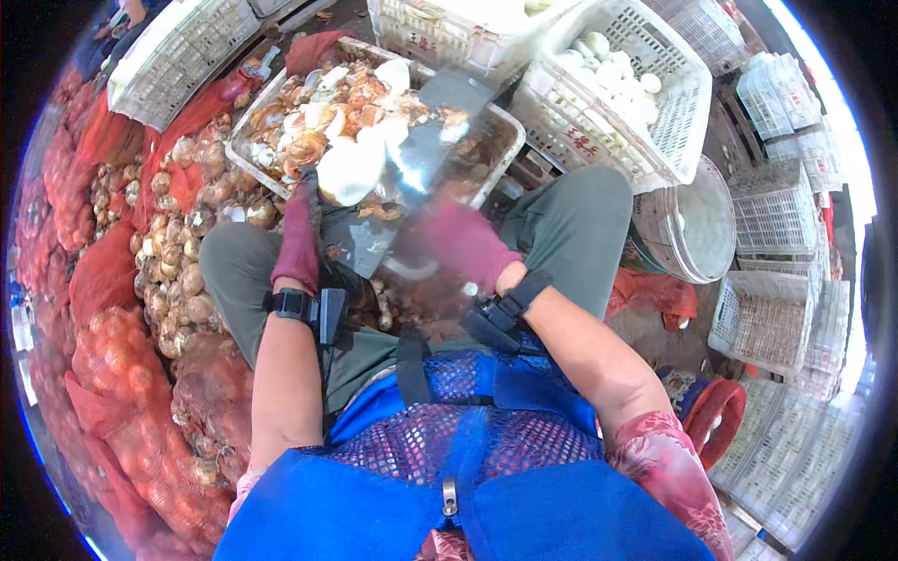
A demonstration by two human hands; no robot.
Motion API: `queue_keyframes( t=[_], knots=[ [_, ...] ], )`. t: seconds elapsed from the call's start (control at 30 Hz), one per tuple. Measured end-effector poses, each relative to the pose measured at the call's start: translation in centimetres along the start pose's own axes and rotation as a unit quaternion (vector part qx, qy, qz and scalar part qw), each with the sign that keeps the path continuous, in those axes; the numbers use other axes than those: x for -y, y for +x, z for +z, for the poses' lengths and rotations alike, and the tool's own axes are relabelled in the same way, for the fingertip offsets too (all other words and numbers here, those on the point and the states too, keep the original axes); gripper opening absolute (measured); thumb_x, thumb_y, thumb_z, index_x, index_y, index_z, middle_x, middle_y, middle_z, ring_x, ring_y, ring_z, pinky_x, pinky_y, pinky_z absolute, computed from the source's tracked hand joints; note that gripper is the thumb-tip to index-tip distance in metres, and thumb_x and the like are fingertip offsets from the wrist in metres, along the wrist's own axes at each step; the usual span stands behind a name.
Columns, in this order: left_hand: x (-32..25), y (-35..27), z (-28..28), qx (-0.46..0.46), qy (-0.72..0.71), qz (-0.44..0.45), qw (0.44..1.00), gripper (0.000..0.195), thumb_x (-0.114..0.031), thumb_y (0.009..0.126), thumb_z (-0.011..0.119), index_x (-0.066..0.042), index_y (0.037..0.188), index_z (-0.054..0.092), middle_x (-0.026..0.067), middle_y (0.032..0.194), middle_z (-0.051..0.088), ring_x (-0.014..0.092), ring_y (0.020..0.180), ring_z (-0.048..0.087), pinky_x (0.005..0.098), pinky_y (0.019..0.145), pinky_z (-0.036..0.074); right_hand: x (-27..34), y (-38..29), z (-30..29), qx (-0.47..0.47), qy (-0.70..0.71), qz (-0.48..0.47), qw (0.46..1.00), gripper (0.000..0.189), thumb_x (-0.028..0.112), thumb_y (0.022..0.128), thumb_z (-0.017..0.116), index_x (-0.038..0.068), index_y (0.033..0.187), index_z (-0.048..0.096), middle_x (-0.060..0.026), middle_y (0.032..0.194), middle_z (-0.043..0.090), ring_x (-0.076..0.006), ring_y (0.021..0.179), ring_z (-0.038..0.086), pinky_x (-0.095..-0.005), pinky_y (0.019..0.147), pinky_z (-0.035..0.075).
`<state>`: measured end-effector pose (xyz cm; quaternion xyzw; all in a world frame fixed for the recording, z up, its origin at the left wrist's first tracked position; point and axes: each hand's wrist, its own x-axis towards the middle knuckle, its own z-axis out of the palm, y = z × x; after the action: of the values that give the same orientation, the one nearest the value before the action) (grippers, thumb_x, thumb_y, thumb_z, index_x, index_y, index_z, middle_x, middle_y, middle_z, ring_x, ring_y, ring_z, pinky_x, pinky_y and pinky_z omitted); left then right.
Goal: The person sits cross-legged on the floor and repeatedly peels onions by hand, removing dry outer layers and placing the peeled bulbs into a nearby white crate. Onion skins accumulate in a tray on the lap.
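My left hand [300,235], in a maroon glove with a dark palm, is at the tub's near rim. Its fingers are against a glaring white, rounded piece that looks like a peeled onion [351,172]; glare hides whether they close around it. My right hand [466,238], gloved alike, is blurred by motion above the near right side of the tub, and what it holds cannot be made out. Between the hands a grey board [372,242] slants across the white plastic tub [518,133], with a bright glint on it. Onion skins and pale peelings [316,119] heap the tub's left side.
Unpeeled onions [175,259] and red mesh sacks of onions [123,372] crowd the left. A white crate [673,133] of peeled onions [610,70] stands ahead right, beside a bucket [705,217]. Stacked crates [765,315] line the right. Part of another person [130,17] shows top left.
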<state>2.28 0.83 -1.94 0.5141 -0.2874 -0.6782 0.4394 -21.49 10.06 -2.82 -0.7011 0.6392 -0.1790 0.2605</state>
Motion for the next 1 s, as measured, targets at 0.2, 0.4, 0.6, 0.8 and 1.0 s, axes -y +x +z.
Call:
queue_keyframes(
  t=[0.2,0.4,0.6,0.8,1.0],
  knots=[
    [-1.0,-2.4,2.7,0.019,0.09,0.07,0.993,0.056,-0.042,0.101,0.048,-0.007,0.145,0.046,0.0042,0.14,0.053,0.019,0.125,0.052,0.033,0.106,0.04,2.9,-1.9,-0.2,-0.049,-0.121,-0.009,0.991,0.031,0.029,0.098,0.046,0.002,0.11,0.053,-0.0195,0.09,0.069,-0.0363,0.084,0.069,-0.0486,0.07,0.053],
    [3.1,-0.3,0.9,0.04,0.154,0.111,0.981,0.056,-0.037,0.108,0.036,0.0,0.15,0.034,0.0052,0.147,0.042,0.018,0.136,0.037,0.0303,0.114,0.027,3.7,-3.0,-2.3,-0.05,-0.235,-0.096,0.966,0.027,0.008,0.088,0.054,-0.003,0.112,0.061,-0.0193,0.103,0.058,-0.0314,0.091,0.064,-0.0403,0.071,0.056],
    [4.9,0.1,0.6,-0.018,0.264,0.227,0.937,0.051,-0.024,0.104,0.045,-0.004,0.149,0.035,0.0122,0.136,0.051,0.022,0.118,0.05,0.0337,0.104,0.037,4.3,-2.7,-2.3,-0.066,0.05,0.049,0.995,0.035,0.035,0.095,0.055,0.001,0.105,0.052,-0.0316,0.09,0.063,-0.0489,0.086,0.062,-0.0557,0.072,0.049],
    [3.5,-0.4,2.4,-0.048,0.237,0.266,0.933,0.04,-0.025,0.101,0.049,-0.015,0.14,0.05,0.0172,0.116,0.062,0.028,0.103,0.061,0.0377,0.09,0.047,2.6,-1.6,-2.2,0.037,-0.006,0.106,0.994,0.036,0.028,0.09,0.061,-0.002,0.107,0.05,-0.0286,0.095,0.065,-0.0446,0.091,0.064,-0.0511,0.079,0.051],
    [4.3,-0.5,2.8,-0.082,0.265,0.244,0.929,0.041,-0.023,0.1,0.047,-0.016,0.141,0.049,0.0212,0.12,0.061,0.033,0.108,0.061,0.039,0.091,0.048,0.8,-0.7,-0.7,0.052,0.012,0.094,0.994,0.047,0.041,0.094,0.055,-0.003,0.11,0.051,-0.0318,0.096,0.065,-0.049,0.096,0.061,-0.0547,0.082,0.047]
  ],
)
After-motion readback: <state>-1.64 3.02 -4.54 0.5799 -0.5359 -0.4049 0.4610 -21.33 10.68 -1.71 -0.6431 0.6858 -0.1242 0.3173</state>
